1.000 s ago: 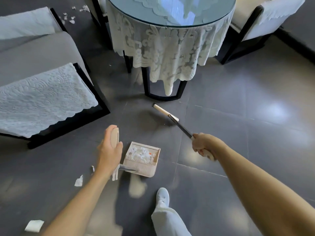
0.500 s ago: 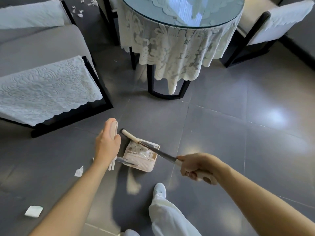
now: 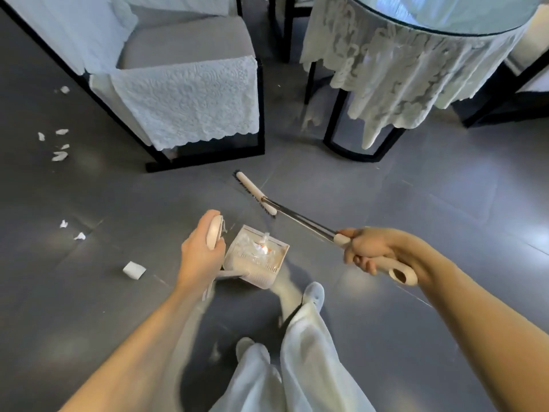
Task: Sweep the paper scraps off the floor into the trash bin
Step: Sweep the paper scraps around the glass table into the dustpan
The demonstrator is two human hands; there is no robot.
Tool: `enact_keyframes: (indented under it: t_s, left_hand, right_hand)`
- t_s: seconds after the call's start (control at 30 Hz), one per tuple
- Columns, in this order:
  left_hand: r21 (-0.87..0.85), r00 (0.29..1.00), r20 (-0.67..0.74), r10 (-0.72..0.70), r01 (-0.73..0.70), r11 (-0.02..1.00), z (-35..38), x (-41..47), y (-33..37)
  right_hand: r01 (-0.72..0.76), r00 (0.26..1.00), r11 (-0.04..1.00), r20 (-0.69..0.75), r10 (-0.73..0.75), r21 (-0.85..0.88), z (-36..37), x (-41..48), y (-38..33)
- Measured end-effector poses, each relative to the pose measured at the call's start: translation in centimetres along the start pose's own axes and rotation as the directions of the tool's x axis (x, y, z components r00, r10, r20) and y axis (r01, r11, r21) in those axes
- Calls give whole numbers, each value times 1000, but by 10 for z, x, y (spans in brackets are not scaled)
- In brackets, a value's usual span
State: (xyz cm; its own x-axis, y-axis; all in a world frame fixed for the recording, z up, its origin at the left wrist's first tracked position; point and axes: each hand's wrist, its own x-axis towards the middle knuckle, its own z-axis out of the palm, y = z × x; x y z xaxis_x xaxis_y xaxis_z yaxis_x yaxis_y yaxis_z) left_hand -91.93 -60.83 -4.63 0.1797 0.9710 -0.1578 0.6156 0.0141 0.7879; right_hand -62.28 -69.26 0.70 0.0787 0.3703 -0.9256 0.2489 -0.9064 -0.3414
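- Left hand (image 3: 202, 254): fingers curled round the cream top of the dustpan handle.
- Cream plastic box-shaped dustpan (image 3: 255, 260): just right of the left hand, with white paper scraps heaped inside.
- Right hand (image 3: 368, 252): fist closed on the cream grip of the steel-shafted broom (image 3: 300, 217). The dark-bristled broom head lies beyond both hands.
- Loose white paper scraps (image 3: 134, 270): on the dark grey tiled floor (image 3: 416, 203), left of the left hand and apart from it.

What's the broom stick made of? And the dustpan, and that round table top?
Broom: the shaft looks like shiny metal, since it glints silver; the grip and head look like matte cream plastic. Dustpan: probably the same cream plastic, with moulded ribs. Table top: likely glass, smooth and mirror-like with reflections.
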Motion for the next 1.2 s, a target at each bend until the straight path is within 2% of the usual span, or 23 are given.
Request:
enact_keyframes:
  t_s: [0.13, 0.27, 0.43, 0.6, 0.67, 0.73, 0.87, 0.93, 1.0, 1.1, 1.2]
  left_hand:
    - [-4, 997, -50, -54, 53, 999, -38, -37, -34]
    - [24, 983, -169, -71, 76, 997, -66, -60, -64]
    - [30, 935, -324, -144, 163, 986, -88, -66, -91]
    - [-122, 834, -402, -377, 359, 925, -104, -46, -100]
    - [-110, 824, -423, -376, 365, 925, -112, -29, -104]
    - [-104, 826, -444, -349, 339, 935, -118, -16, -103]
    - [-169, 809, -454, -373, 333, 928, -126, -8, -100]
    - [-188, 801, -459, -385, 336, 923, -129, -10, -102]
    - [-183, 800, -464, -380, 333, 925, -131, -11, -102]
    - [-157, 804, -484, -346, 310, 938, -133, -15, -106]
    - [-101, 796, -494, -350, 347, 932, -139, -29, -121]
  right_hand:
    - [62, 996, 987, -54, -71, -150, 44, 10, -29]
    - [123, 983, 910, -76, -166, -396, 79, 29, -64]
    - [144, 981, 841, -34, -190, -522, 98, 58, -109]
    - [109, 993, 835, 27, -112, -539, 117, 94, -142]
    - [110, 994, 805, 68, -87, -583, 128, 103, -146]
    - [129, 991, 698, 120, -62, -704, 138, 108, -151]
    - [168, 978, 607, 207, -6, -777, 148, 94, -153]
    - [159, 965, 614, 253, 69, -773, 145, 84, -149]
    - [57, 952, 704, 252, 176, -708, 137, 77, -146]
    - [12, 931, 668, 252, 264, -744, 131, 68, -147]
    - [2, 922, 667, 260, 288, -745, 134, 62, -160]
